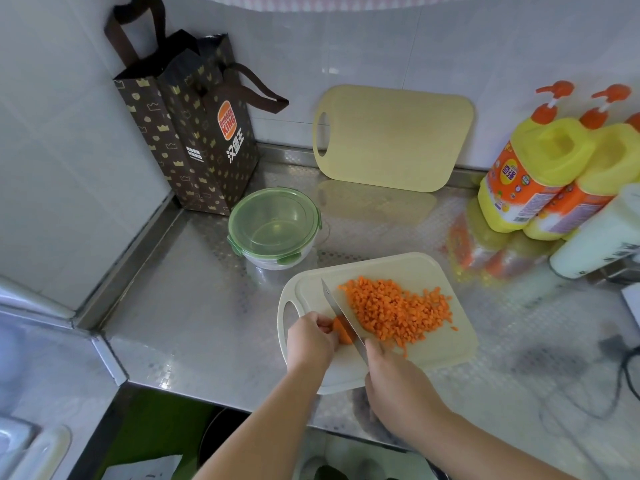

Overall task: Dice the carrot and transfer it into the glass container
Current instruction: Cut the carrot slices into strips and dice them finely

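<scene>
The glass container (273, 226) stands on the steel counter (180, 306) to the left of and behind the cutting board (415, 268), apart from it, with its green lid on; if the dice are carried over before that lid comes off, they have nowhere to go and are likely to scatter on the counter. The left hand (311, 341) has its fingers curled down and pressed together, pinching the last stub of carrot (341, 332) at the board's left side. That stub is short, so the fingertips lie just beside the knife (341, 315), and a slip of the piece or a rolling stub could bring the edge onto them. The blade stands tilted between the stub and the pile of diced carrot (394, 313), which touches it on the right; a wide stroke could push cubes off the board, where a few strays already lie near its right edge. The right hand (398, 379) wraps its fingers round the handle, which is hidden beneath it. The board's near corner lies close to the counter's front edge, so hard downward pressure might shift it.
</scene>
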Demonstrator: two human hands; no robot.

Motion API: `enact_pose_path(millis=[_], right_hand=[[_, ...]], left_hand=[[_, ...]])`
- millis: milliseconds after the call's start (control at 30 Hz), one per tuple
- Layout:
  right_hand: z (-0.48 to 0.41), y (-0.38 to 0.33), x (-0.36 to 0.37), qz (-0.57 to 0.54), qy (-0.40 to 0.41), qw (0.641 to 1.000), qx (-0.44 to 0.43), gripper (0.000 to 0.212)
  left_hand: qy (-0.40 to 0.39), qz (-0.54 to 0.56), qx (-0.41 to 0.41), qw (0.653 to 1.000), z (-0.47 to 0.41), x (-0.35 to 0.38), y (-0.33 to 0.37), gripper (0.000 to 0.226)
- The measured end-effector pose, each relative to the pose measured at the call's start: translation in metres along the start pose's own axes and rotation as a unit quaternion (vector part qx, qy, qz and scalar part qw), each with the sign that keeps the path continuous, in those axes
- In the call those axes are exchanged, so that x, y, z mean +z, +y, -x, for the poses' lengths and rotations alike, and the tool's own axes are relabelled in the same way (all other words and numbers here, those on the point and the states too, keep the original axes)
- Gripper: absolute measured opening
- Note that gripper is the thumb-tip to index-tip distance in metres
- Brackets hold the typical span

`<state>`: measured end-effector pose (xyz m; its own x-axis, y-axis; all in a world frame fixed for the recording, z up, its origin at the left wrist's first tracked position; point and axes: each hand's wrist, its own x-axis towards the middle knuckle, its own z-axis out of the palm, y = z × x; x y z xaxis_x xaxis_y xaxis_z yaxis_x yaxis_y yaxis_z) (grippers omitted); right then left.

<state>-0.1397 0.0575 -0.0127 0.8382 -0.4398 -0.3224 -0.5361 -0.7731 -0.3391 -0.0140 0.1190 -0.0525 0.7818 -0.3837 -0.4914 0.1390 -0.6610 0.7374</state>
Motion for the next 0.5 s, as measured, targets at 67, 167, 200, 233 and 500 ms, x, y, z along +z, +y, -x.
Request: enact_pose_path(millis=[67, 167, 200, 233, 500], right_hand=[[0.0, -0.002, 0.0, 0.015, -0.011, 1.0, 0.004, 0.043], [-0.002, -0.007, -0.001, 0.032, -0.034, 0.999, 0.014, 0.042], [-0.003, -0.008, 0.0, 0.034, -0.039, 0.998, 0.019, 0.043], [-0.004, -0.009, 0.0, 0.032, -0.043, 0.998, 0.025, 0.042], [-0.011, -0.006, 0.01, 0.007, -0.035, 0.999, 0.039, 0.024]], left_hand=[[-0.001, -0.005, 0.005, 1.0, 0.0, 0.0, 0.0, 0.012], [-0.004, -0.009, 0.012, 1.0, -0.001, -0.001, 0.001, 0.01], [-0.005, -0.01, 0.012, 1.0, -0.001, -0.001, 0.001, 0.01], [-0.007, -0.013, 0.013, 1.0, -0.001, -0.001, 0.0, 0.011], [-0.005, -0.029, 0.015, 0.999, -0.006, 0.0, -0.003, 0.005]])
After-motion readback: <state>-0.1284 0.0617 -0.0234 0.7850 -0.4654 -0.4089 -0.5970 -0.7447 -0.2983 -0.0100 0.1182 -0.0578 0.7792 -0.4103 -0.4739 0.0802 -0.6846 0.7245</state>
